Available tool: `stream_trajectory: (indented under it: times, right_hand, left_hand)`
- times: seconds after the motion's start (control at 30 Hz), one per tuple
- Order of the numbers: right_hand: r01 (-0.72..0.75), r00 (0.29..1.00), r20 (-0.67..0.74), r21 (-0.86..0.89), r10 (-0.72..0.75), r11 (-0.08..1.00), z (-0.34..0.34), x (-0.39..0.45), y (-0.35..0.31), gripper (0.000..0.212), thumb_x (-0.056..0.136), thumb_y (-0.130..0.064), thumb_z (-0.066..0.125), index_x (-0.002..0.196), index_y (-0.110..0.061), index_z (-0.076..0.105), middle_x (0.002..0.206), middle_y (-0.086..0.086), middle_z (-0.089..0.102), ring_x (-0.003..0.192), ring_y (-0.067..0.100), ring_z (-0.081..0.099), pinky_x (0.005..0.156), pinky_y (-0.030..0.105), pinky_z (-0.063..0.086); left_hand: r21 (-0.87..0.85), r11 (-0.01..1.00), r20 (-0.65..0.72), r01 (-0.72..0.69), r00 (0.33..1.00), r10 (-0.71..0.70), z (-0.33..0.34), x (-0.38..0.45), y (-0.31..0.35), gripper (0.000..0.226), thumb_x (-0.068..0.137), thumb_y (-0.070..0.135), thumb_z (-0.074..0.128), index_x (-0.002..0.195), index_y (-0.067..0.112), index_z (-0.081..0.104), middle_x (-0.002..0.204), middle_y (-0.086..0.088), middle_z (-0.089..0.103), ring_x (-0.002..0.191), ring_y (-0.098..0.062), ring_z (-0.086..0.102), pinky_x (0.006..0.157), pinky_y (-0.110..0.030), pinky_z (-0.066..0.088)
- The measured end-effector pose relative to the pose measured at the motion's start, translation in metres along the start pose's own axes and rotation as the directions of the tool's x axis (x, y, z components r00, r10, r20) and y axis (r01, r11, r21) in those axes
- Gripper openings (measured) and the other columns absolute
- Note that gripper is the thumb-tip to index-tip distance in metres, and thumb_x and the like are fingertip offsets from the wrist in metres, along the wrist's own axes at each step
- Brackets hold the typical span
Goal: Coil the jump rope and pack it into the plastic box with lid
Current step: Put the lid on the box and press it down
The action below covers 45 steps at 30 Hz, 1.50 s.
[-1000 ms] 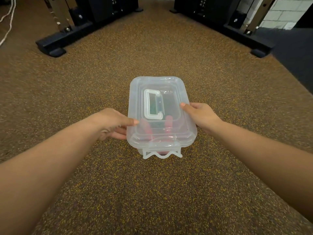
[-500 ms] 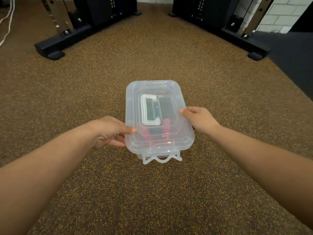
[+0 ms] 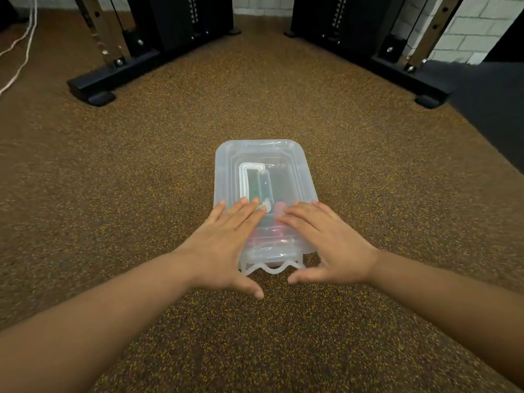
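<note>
Clear plastic box [image 3: 300, 177] is getting its lid [image 3: 265, 154] pressed down by flat, open left hand [image 3: 224, 242] and right hand [image 3: 326, 239]; latching the near clip [image 3: 270, 268] likely follows.

Speckled brown floor [image 3: 141, 180], black machine bases [image 3: 113, 78], white brick wall [image 3: 465, 32].

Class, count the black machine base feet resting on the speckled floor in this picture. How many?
2: one black foot at far left, one black foot at far right. More may be hidden outside the view.
</note>
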State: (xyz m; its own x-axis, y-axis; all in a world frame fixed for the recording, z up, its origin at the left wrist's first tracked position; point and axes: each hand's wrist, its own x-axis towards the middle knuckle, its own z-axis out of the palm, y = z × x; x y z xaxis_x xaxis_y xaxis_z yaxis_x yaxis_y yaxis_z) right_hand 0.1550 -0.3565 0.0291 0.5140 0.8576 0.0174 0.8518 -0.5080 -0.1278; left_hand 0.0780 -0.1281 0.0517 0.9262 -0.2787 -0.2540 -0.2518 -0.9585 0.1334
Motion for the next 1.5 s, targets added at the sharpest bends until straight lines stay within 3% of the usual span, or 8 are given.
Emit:
stream_trajectory:
  times: [0.23,0.63,0.77,0.9,1.03,1.2,1.33,1.5]
  right_hand:
    - [0.018,0.999,-0.036,0.062,-0.016,0.998,-0.001,0.004,0.004,0.096,0.072,-0.076,0.055,0.145,-0.017,0.036,0.148,0.004,0.041,0.139,0.020,0.030,0.119,0.039,0.015]
    - [0.053,0.998,0.019,0.170,-0.057,0.984,-0.012,0.015,0.011,0.078,0.082,-0.054,0.062,0.145,-0.014,0.037,0.142,0.008,0.045,0.131,0.017,0.038,0.113,0.023,0.021]
    - [0.053,0.995,0.074,0.171,-0.067,0.984,-0.017,0.019,0.011,0.079,0.083,-0.055,0.058,0.148,-0.019,0.031,0.142,0.006,0.041,0.132,0.019,0.037,0.115,0.034,0.029]
    - [0.039,0.994,0.092,0.135,-0.052,0.990,-0.020,0.020,0.010,0.082,0.082,-0.061,0.055,0.150,-0.027,0.025,0.143,0.001,0.039,0.132,0.015,0.034,0.115,0.034,0.028]
    - [-0.014,0.999,0.040,0.242,0.004,0.970,-0.019,0.018,0.011,0.085,0.076,-0.070,0.057,0.146,-0.030,0.034,0.142,-0.004,0.039,0.133,0.010,0.033,0.115,0.029,0.022]
    - [-0.261,0.916,-0.121,0.542,0.382,0.798,-0.019,0.035,0.023,0.057,0.090,-0.047,0.056,0.142,-0.027,0.043,0.143,-0.004,0.039,0.134,0.008,0.030,0.115,0.032,0.024]
    - [-0.398,0.835,-0.060,0.622,0.547,0.675,-0.015,0.070,0.050,0.052,0.095,-0.038,0.051,0.143,-0.019,0.041,0.141,-0.001,0.039,0.134,0.013,0.033,0.114,0.031,0.025]
    - [-0.459,0.700,0.104,0.823,0.707,0.333,-0.009,0.116,0.076,0.055,0.091,-0.048,0.048,0.136,-0.017,0.047,0.135,0.001,0.053,0.121,0.018,0.052,0.107,0.044,0.040]
  left_hand:
    - [-0.038,0.999,-0.031,0.007,0.999,-0.008,0.004,0.003,0.000,0.116,0.071,0.066,0.057,0.146,0.027,-0.022,0.156,0.008,-0.023,0.141,-0.008,-0.027,0.115,-0.038,-0.018]
    - [-0.141,0.990,0.083,-0.031,0.996,0.043,-0.008,0.007,-0.007,0.099,0.084,0.051,0.055,0.147,0.028,-0.017,0.156,0.009,-0.022,0.139,-0.003,-0.027,0.112,-0.035,-0.023]
    - [-0.139,0.990,0.095,-0.035,0.994,0.048,-0.010,0.007,-0.010,0.099,0.083,0.051,0.056,0.147,0.028,-0.016,0.156,0.011,-0.022,0.139,-0.002,-0.026,0.113,-0.035,-0.022]
    - [-0.132,0.991,0.083,-0.031,0.996,0.043,-0.010,0.006,-0.010,0.110,0.074,0.064,0.059,0.147,0.031,-0.016,0.155,0.013,-0.022,0.140,-0.001,-0.025,0.112,-0.032,-0.022]
    - [-0.378,0.923,-0.015,0.073,0.996,-0.085,-0.014,0.010,-0.010,0.098,0.076,0.075,0.039,0.149,0.032,-0.011,0.156,0.010,-0.023,0.139,-0.002,-0.025,0.115,-0.033,-0.016]
    - [-0.542,0.802,-0.129,0.252,0.918,-0.375,-0.025,0.046,-0.027,0.069,0.095,0.050,0.031,0.151,0.023,0.000,0.159,0.002,-0.013,0.144,-0.010,-0.018,0.113,-0.032,-0.012]
    - [-0.464,0.843,-0.146,0.274,0.914,-0.378,-0.033,0.081,-0.039,0.066,0.096,0.043,0.036,0.151,0.018,0.009,0.161,-0.004,-0.004,0.147,-0.016,-0.010,0.116,-0.036,-0.010]
    - [-0.373,0.885,-0.121,0.278,0.932,-0.343,-0.039,0.119,-0.039,0.066,0.096,0.045,0.034,0.151,0.018,0.008,0.161,-0.004,-0.004,0.146,-0.017,-0.012,0.117,-0.039,-0.011]
